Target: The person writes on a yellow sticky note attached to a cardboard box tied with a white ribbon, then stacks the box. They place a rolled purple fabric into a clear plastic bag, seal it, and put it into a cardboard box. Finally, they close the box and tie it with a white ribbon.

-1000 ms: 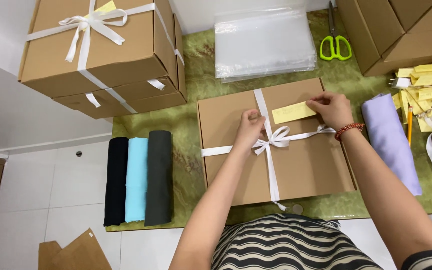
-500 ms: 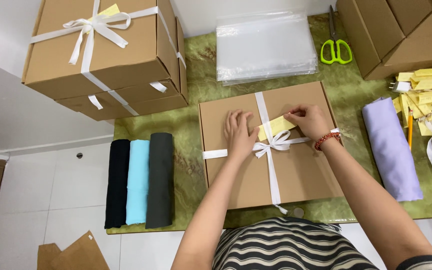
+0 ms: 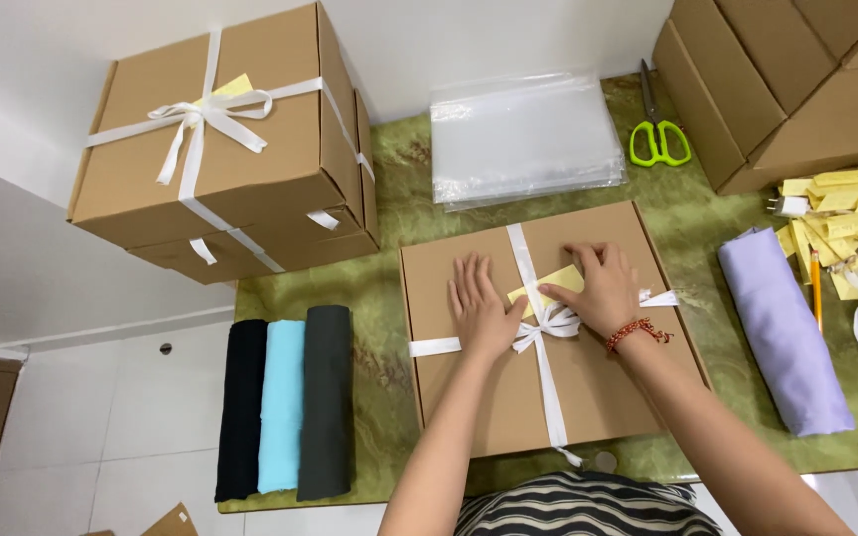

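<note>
Now both hands lie on the flat brown cardboard box (image 3: 548, 328) at the centre of the frame, on the green marbled table (image 3: 389, 208). A second ago the right hand (image 3: 603, 288) held the small yellow paper tag (image 3: 548, 283) out to the right of the white ribbon bow (image 3: 546, 323); since then it has moved leftward, and the tag now lies against the ribbon just above the knot, partly tucked beneath it. The right fingers are spread and pressed flat over the tag, pinching nothing. The left hand (image 3: 479, 308), which was by the knot before, now lies open with its palm down on the lid just left of the ribbon, steadying the box and gripping nothing. By this the tag looks seated under the bow rather than loose.

Upper left stands a stack of brown cardboard boxes tied with white ribbon (image 3: 220, 149). Lower left lie three rolled cloths, black, light blue and dark grey (image 3: 285, 407). Green-handled scissors (image 3: 657, 139) and clear plastic bags (image 3: 523, 139) lie above, a lilac cloth roll (image 3: 782, 337) to the right.
</note>
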